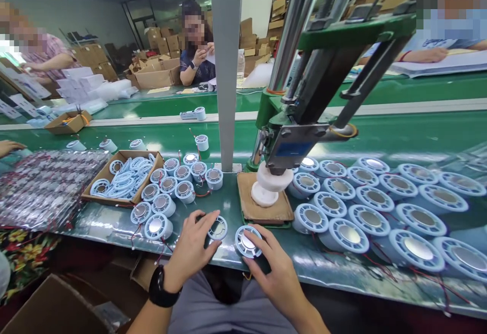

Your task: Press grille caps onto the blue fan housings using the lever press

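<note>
My left hand curves around a light blue slotted ring, its index finger and thumb at the ring's upper and lower edges. The green table shows through the ring's middle. Close by on the right, my right hand grips a light blue round housing with a silver disc, thumb low and fingers over the top. Directly ahead is a green hand press, with a white pad above a white round seat on a brown board.
Several similar round housings stand left, more right, with thin red wires trailing. A cardboard tray holds blue rings. Beyond it lie bagged parts. A grey post rises behind. People sit across the green conveyor.
</note>
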Tool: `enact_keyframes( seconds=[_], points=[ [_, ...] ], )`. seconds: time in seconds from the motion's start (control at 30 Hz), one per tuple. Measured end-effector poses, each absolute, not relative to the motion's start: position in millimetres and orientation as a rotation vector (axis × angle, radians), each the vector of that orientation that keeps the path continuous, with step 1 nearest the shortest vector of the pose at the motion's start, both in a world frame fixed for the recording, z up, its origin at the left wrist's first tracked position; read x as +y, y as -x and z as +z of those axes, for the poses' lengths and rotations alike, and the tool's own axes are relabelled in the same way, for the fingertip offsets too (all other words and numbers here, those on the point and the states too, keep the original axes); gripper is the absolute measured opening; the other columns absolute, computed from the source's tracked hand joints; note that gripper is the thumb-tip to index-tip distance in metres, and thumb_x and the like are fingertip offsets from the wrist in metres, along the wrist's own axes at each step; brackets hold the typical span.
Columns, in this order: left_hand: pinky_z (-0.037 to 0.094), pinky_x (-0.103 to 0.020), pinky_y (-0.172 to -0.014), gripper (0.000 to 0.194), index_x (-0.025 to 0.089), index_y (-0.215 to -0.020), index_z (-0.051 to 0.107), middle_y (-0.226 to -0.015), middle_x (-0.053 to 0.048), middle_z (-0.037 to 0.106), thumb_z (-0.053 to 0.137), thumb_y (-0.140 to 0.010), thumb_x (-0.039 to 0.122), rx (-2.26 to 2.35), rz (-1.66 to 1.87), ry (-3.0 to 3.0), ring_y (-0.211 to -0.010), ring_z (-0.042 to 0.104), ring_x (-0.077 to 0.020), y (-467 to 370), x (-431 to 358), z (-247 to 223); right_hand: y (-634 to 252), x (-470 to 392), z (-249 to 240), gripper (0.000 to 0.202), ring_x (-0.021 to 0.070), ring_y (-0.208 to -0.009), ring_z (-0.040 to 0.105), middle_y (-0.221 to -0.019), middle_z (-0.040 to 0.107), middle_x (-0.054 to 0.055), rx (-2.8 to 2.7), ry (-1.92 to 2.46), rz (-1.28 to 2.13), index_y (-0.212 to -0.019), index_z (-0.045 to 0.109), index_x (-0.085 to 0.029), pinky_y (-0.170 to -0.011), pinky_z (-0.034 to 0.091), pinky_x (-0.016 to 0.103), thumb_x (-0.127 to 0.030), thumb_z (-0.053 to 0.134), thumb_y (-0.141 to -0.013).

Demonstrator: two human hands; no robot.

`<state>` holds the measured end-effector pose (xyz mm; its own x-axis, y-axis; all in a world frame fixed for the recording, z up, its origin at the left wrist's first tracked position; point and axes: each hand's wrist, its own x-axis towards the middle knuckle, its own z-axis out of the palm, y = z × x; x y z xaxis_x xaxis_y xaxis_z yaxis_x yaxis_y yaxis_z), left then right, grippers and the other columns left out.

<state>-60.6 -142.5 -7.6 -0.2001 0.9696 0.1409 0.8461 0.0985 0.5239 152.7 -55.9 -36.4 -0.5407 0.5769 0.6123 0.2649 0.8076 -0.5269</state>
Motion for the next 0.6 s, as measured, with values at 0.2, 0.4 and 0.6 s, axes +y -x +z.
enact_keyframes(
  seconds=[0.2,0.4,0.6],
  points=[
    [0.051,-0.041,-0.100,0.086,0.027,-0.149,0.032,-0.125,-0.006,0.066,0.075,-0.075,0.015,2.005,1.136,-1.713,-0.111,0.062,-0.0239,19,-130,8,-150,-62,-44,0.054,0.0209,-0.108,0.070,-0.121,0.067,0.013,-2.077,0.727,0.363,-0.147,0.037,-0.015,-0.089,0.061,0.032,-0.030,0.050,-0.097],
    [0.052,-0.043,-0.099,0.087,0.026,-0.151,0.030,-0.126,-0.010,0.063,0.071,-0.075,0.012,1.999,1.056,-1.844,-0.116,0.060,-0.0274,-14,-126,8,-147,-65,-53,0.063,0.0211,-0.107,0.070,-0.121,0.067,0.012,-2.006,0.786,0.367,-0.154,0.030,-0.018,-0.085,0.062,0.033,-0.026,0.050,-0.095],
    [0.054,-0.042,-0.095,0.069,0.025,-0.145,0.037,-0.129,-0.012,0.059,0.063,-0.083,0.014,2.102,1.142,-1.763,-0.117,0.059,-0.0268,-23,-128,0,-145,-65,-57,0.075,0.0198,-0.106,0.071,-0.120,0.068,0.009,-1.963,0.788,0.525,-0.158,0.021,-0.024,-0.086,0.062,0.033,-0.026,0.057,-0.092]
  ],
)
